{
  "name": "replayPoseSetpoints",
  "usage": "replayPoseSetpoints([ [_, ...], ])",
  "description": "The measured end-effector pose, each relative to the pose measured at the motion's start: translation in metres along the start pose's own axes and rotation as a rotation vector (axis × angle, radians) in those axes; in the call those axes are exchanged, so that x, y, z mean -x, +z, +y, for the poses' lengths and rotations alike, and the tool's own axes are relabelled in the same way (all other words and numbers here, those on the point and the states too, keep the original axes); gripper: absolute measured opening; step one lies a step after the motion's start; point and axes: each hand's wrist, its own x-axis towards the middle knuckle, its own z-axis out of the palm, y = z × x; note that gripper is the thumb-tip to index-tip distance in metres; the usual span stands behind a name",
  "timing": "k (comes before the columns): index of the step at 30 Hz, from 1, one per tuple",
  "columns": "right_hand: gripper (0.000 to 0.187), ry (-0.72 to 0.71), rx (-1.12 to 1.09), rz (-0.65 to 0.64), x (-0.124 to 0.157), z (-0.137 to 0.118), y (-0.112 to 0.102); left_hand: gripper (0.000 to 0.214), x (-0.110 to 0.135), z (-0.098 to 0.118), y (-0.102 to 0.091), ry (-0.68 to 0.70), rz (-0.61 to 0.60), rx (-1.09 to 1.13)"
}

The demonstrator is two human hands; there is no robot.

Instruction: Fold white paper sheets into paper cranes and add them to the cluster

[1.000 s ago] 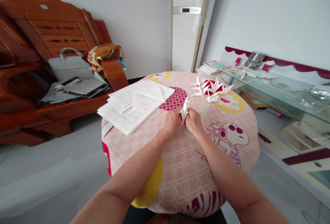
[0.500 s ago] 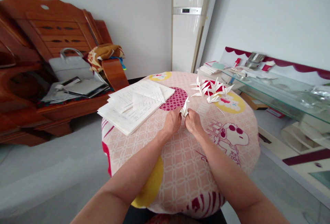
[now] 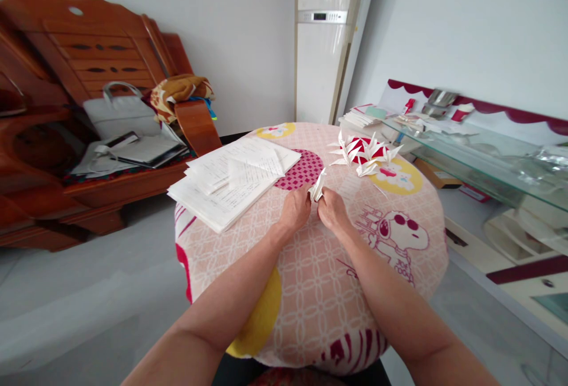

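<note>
Between my two hands, above the middle of the round table, is a folded white paper piece (image 3: 316, 187) with a pointed tip standing up; it looks like a paper crane in the making. My left hand (image 3: 295, 208) pinches its left side, fingers closed. On its right side my right hand (image 3: 332, 207) grips it, also closed. The fingertips partly hide the lower folds. Several finished-looking white paper cranes (image 3: 364, 151) stand in a cluster beyond my right hand. To the left of my left hand lies a stack of handwritten paper sheets (image 3: 231, 182).
A patterned pink cloth (image 3: 310, 279) covers the table. A wooden bench (image 3: 110, 48) with a grey bag (image 3: 119, 115) and papers stands at left. At right is a glass-shelved cabinet (image 3: 483, 179) holding papers and cups. A tall white air conditioner (image 3: 320, 72) stands behind.
Both hands stay nearly in place, still holding the folded paper. The paper's tip leans slightly more to the right.
</note>
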Motion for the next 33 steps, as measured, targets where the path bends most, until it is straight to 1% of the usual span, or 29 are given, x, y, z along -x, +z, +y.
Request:
replayPoseSetpoints([
  [6,0.028,0.006,0.018,-0.013,0.0002,-0.0003,-0.0007,0.032,0.0004,0.001,-0.0034,-0.008,-0.032,0.084],
  [10,0.029,-0.003,0.035,-0.02,0.0004,-0.0002,-0.0006,0.033,0.0001,0.0006,-0.0028,-0.012,-0.021,0.06],
  [15,0.031,-0.003,0.063,-0.059,-0.0001,-0.0017,-0.0013,0.033,-0.0001,0.0006,-0.0045,-0.024,-0.038,0.03],
  [22,0.032,-0.002,0.066,-0.1,-0.0015,-0.0021,-0.0012,0.032,-0.0022,-0.0023,-0.0072,-0.023,-0.066,0.078],
  [28,0.033,-0.028,0.103,-0.101,-0.0014,-0.0001,-0.0007,0.031,-0.0025,-0.0055,-0.0065,-0.036,-0.116,0.096],
  [33,0.032,-0.041,0.128,-0.12,-0.0009,-0.0001,-0.0013,0.032,-0.0025,-0.0041,-0.0096,-0.034,-0.149,0.063],
])
